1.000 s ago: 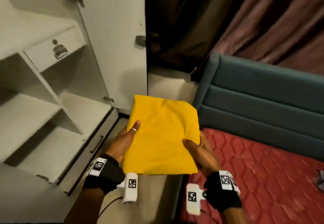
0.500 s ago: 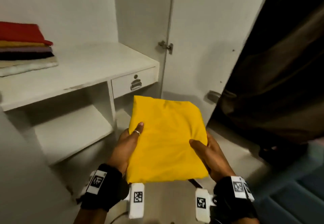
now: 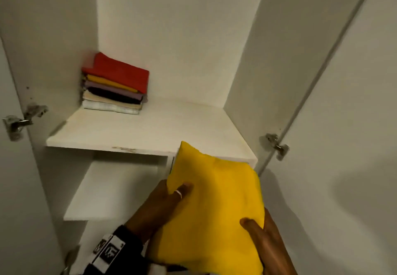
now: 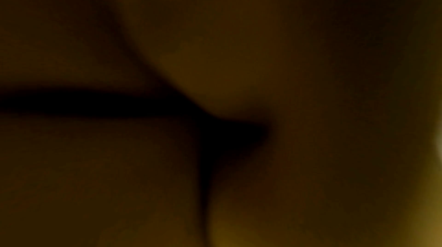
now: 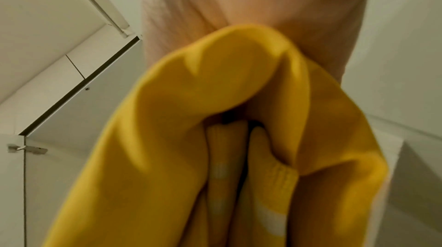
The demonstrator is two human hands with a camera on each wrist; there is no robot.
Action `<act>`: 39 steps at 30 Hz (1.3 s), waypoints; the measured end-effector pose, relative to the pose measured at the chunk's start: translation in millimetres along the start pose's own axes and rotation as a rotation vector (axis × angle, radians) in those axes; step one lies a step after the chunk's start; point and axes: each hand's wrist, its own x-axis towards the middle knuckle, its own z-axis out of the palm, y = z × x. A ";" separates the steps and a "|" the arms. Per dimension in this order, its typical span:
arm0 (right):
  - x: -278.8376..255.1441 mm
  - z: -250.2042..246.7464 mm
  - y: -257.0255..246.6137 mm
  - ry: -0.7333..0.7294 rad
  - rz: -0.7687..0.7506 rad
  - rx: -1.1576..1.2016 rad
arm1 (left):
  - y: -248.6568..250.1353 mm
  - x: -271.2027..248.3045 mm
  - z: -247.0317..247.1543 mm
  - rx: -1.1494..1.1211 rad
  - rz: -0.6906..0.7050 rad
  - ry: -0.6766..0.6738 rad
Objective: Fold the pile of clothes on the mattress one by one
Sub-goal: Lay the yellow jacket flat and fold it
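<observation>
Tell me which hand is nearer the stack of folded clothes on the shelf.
Left. The left hand grips the yellow garment's near-left edge, below and right of the stack; the right hand grips farther right.

Shelf: bare from front edge to right wall
Back-left corner: taken by stack of folded clothes
Sides: wardrobe doors stand open

Left wrist view dark, blurred

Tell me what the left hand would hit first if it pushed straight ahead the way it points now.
Probably the front edge of the white wardrobe shelf. The left hand grips the folded yellow garment and points up toward it; depth is unclear.
</observation>
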 end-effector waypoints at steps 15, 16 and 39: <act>297.8 137.3 -128.5 -0.205 -0.227 -0.089 | 118.0 288.3 -122.8 0.215 0.162 0.271; 318.3 149.3 -137.4 -0.215 -0.221 -0.097 | 123.1 312.5 -133.3 0.237 0.171 0.280; 569.3 277.8 -126.7 -0.404 0.041 -0.260 | 125.0 506.0 -187.4 0.838 -0.188 0.577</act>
